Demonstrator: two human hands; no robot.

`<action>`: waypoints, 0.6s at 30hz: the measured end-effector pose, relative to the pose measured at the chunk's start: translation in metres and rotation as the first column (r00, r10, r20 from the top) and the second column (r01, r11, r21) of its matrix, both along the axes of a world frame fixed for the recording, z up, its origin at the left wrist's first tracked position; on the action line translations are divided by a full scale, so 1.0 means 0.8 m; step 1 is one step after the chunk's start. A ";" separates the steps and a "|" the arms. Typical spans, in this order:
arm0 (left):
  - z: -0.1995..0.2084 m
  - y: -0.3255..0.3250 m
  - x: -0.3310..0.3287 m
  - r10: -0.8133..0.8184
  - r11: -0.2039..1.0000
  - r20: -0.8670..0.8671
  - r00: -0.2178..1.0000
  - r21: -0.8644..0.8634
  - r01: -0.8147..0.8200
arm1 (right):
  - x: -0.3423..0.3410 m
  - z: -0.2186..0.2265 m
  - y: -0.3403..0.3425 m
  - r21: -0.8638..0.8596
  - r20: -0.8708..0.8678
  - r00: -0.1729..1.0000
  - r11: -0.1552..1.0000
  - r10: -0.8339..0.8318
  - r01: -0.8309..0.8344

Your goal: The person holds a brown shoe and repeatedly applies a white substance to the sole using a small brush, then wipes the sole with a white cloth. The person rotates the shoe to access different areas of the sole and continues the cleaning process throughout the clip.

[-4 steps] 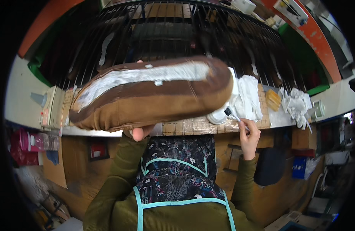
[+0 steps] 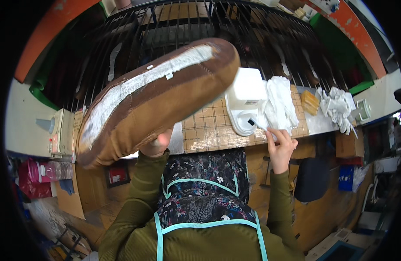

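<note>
1. Support the brown shoe piece [image 2: 178,106] with the left hand [image 2: 153,147]. It is held raised over the counter [image 2: 204,128], tilted, pale strip [image 2: 141,85] upward. The thumb presses near its lower edge; the fingers are largely hidden, so how far they wrap cannot be told.
2. Hold the small dark-tipped brush [image 2: 262,127] in the right hand [image 2: 281,150] with a light pinch: thumb and fingertips closed on the pale handle, palm relaxed.
3. Direct the tip into the round front cup [image 2: 244,119] of the white container [image 2: 249,87]. The tip is at the cup; contact cannot be confirmed. Judgement: load it sparingly and wipe off excess on the rim.
4. Maintain clearance between the upper end of the shoe piece and the container; they overlap in view, and a knock is possible.
5. Avoid trailing the brush across the white cloth [image 2: 279,106] just beside the container.
</note>
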State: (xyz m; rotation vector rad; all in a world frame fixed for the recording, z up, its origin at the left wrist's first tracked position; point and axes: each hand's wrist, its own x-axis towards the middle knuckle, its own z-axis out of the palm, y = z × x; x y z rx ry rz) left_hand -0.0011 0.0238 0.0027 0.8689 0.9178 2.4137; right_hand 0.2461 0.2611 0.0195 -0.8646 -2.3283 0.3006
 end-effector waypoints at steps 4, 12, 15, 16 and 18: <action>0.020 0.023 0.013 0.288 0.927 -0.191 0.938 -0.188 -0.323 | -0.008 -0.007 0.014 0.248 0.051 0.999 0.969 0.003 -0.016; 0.072 0.027 0.043 0.450 0.734 -0.492 0.745 -0.271 -0.622 | -0.010 0.002 0.009 0.263 0.163 0.986 0.961 0.041 -0.084; 0.075 0.030 0.041 0.467 0.689 -0.563 0.682 -0.252 -0.680 | -0.003 0.002 0.018 -0.064 0.091 0.995 0.997 0.049 -0.044; 0.072 0.031 0.039 0.471 0.680 -0.575 0.669 -0.246 -0.690 | -0.001 -0.004 0.023 -0.206 0.019 0.998 0.978 0.052 -0.047; 0.065 0.037 0.033 0.478 0.665 -0.601 0.640 -0.228 -0.711 | 0.006 -0.021 0.034 -0.439 -0.096 0.994 0.894 0.046 -0.084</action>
